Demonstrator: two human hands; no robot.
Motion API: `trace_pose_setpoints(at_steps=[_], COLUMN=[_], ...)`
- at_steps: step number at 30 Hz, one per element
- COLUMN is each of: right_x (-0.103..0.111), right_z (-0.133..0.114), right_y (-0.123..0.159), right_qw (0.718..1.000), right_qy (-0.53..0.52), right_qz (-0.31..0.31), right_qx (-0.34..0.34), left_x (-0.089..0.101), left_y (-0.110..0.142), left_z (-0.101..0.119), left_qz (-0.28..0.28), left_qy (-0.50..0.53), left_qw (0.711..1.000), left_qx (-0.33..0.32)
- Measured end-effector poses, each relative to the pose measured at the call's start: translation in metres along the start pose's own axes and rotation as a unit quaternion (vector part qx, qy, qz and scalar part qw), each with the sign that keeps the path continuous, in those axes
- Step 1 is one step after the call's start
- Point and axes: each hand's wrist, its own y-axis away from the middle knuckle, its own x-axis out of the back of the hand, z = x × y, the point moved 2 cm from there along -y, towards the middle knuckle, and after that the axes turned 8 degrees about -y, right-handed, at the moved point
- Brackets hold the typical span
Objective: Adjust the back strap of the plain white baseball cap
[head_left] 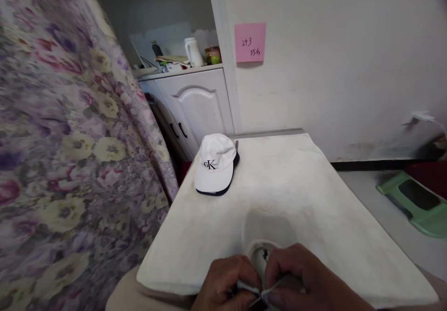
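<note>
At the near edge of the table, a pale grey-white cap (267, 227) lies with its brim pointing away from me. My left hand (228, 278) is closed, with thumb and finger pinching one side of the cap's back strap. Close beside it, my right hand (302, 273) pinches the strap from the other side. A small dark or metallic piece shows between the fingertips, too hidden to make out. Farther back on the left, a white cap (216, 162) with black "CK" lettering rests on top of a dark cap (237, 158).
The table (279, 176) has a cream cloth cover. A floral curtain (70, 162) hangs close on the left. Behind stand a white cabinet (199, 101) and a white jug (193, 52). A pink note (250, 43) is on the wall; a green stool (415, 204) stands right.
</note>
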Motion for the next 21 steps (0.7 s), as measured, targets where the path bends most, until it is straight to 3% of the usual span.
trace_pose_setpoints(at_steps=[11,16,21], right_x=[0.008,0.010,0.010], right_z=[0.012,0.032,0.040], right_y=[-0.005,-0.016,-0.022], right_qw=[0.999,0.994,0.991], right_qy=[0.024,-0.045,-0.068], right_qz=[-0.010,-0.074,-0.095], right_qx=[0.042,0.073,0.071], left_x=[-0.004,-0.006,-0.009], left_y=[-0.010,-0.013,-0.014], left_z=[0.016,0.021,0.018], left_qz=[-0.014,-0.035,-0.053], left_qy=[0.058,0.124,0.167], left_qw=[0.996,0.988,0.980], left_qx=[0.071,0.087,0.089])
